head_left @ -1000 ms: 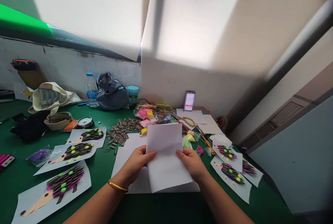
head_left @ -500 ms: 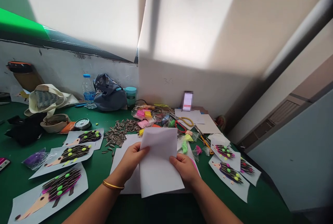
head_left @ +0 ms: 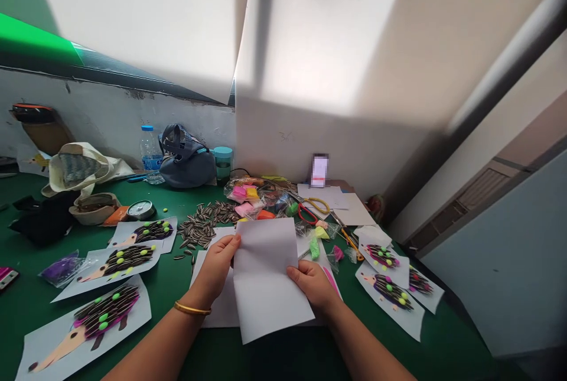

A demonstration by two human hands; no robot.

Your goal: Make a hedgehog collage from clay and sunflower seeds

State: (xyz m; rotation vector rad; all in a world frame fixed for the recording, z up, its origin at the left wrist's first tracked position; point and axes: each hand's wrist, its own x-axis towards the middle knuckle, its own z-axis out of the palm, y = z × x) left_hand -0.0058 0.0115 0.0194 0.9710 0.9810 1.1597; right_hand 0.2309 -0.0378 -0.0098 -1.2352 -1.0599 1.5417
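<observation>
A blank white sheet of paper (head_left: 268, 277) is held up in front of me, creased across its middle and tilted. My left hand (head_left: 217, 264) pinches its upper left edge between thumb and fingers. On the right edge, lower down, my right hand (head_left: 312, 282) grips it with the thumb on the front face; its other fingers are behind the paper. Under and behind the held sheet lie more white papers (head_left: 217, 304), partly hidden. A pile of striped sunflower seeds (head_left: 206, 221) is beyond my left hand.
Hedgehog pictures made with seeds lie left (head_left: 106, 316) and right (head_left: 392, 295). Scissors (head_left: 316, 207), bagged coloured clay (head_left: 248, 195) and a green clay lump (head_left: 314, 248) are behind the sheet. A water bottle (head_left: 151, 156), blue bag (head_left: 186, 159) and phone (head_left: 319, 170) stand along the wall.
The held sheet has shifted slightly left and its lower edge has dropped a little toward me. My left hand has moved left and up to the sheet's edge; the right barely moved.
</observation>
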